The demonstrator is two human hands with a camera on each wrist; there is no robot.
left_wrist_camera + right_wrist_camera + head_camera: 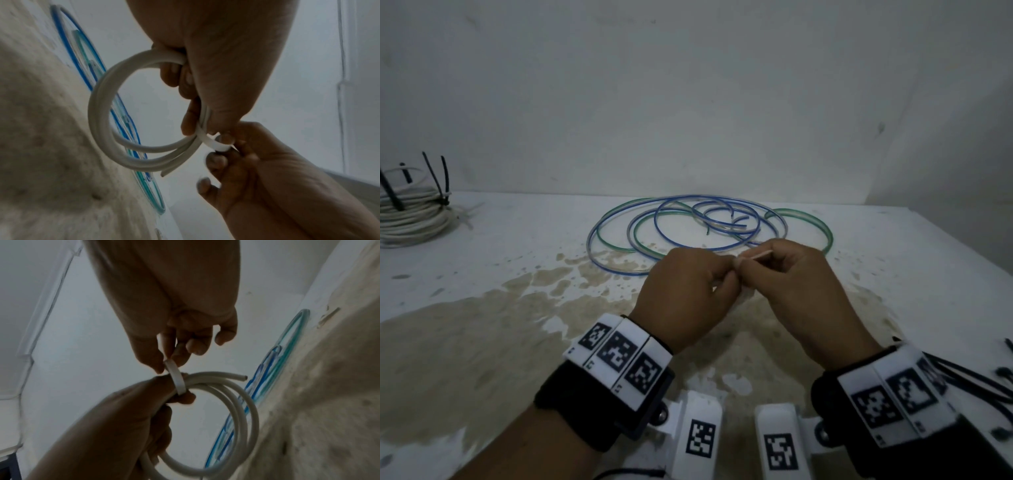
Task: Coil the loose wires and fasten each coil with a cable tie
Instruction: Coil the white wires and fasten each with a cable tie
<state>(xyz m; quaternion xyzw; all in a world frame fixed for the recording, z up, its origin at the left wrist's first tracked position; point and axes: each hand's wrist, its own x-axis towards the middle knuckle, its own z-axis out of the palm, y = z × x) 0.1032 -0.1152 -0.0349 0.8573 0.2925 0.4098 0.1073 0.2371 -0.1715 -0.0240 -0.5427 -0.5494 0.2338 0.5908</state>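
I see my left hand (685, 291) and right hand (808, 291) meeting at frame centre, fingers (774, 257) pinching a thin white cable tie (755, 256). Beyond them, blue and green wires (688, 222) loop loosely on the stained surface (482, 325). At far left sits a white coil (410, 219) with black ties.

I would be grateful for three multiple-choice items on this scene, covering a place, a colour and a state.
1. Where does the finished stack of white coils with black cable ties sit on the stained white table?
A. far left
B. far right
C. centre

2. What colours are the loose wires lying beyond the hands?
A. red, yellow
B. blue, green
C. black, orange

3. What is the left hand doing?
A. resting flat
B. gripping the small white wire coil
C. pointing

Answers: 1 A, the stack is at the head view's left edge; 2 B, the loops show both; 3 B, while the right hand pinches the white cable tie looped round it.
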